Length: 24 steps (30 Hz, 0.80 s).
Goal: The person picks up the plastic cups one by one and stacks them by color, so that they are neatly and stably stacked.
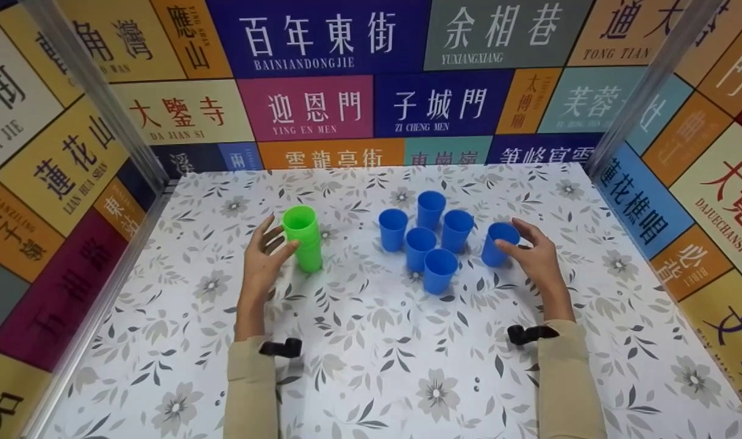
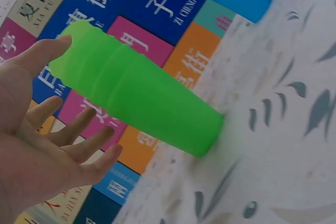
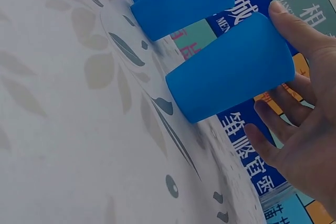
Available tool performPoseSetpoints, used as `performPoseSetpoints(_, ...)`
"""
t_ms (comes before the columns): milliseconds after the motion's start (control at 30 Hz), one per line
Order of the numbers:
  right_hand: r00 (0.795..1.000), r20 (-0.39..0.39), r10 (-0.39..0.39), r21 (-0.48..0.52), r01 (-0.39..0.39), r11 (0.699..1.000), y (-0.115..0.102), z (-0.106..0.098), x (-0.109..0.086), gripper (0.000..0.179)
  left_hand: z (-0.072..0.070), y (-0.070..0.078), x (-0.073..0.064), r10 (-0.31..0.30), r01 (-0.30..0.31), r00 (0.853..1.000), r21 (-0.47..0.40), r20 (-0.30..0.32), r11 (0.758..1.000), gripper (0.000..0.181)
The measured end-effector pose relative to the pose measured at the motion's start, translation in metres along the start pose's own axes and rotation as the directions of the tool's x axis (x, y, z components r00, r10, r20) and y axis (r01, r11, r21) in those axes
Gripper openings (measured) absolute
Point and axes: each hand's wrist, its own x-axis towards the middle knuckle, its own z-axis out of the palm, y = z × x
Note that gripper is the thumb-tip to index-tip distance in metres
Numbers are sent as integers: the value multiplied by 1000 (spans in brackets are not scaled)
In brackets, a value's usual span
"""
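Observation:
A stack of nested green cups [image 1: 302, 238] stands upright on the left of the table. Around its left side is my left hand [image 1: 267, 256], fingers spread and loosely bent, the thumb near the rim; whether it touches is unclear. In the left wrist view, the green stack [image 2: 142, 93] shows ridges where cups overlap. My right hand [image 1: 536, 259] is beside a single blue cup [image 1: 500, 245], thumb at its near rim and fingers behind. The right wrist view shows this blue cup [image 3: 231, 69] with the lower fingers [image 3: 268, 145] apart from it.
Several blue cups stand upright in a loose cluster between the hands, the nearest blue cup [image 1: 440, 274] toward me and another blue cup [image 1: 431, 207] at the back. A floral-patterned tabletop [image 1: 371, 366] lies beneath. Panels with printed characters [image 1: 322, 42] enclose the back and sides.

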Motion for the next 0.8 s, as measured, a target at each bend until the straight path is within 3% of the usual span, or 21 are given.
performPoseSetpoints(200,1000,15,-13,-16,13,1000,1,-1,0,79,-2,25,-9,92,-92,992,-1,-91,996,74)
performPoseSetpoints(400,999,26,19,-16,-18,1000,3,-1,-1,82,7,52,-26,200,-202,970,-5,-141,979,66)
performPoseSetpoints(633,1000,27,8,23,-9,1000,5,0,2,80,35,69,-42,311,-311,950,8,-40,951,65)
performPoseSetpoints(800,1000,7,1,42,-2,999,9,6,2,80,59,71,-41,318,-318,948,15,22,948,63)
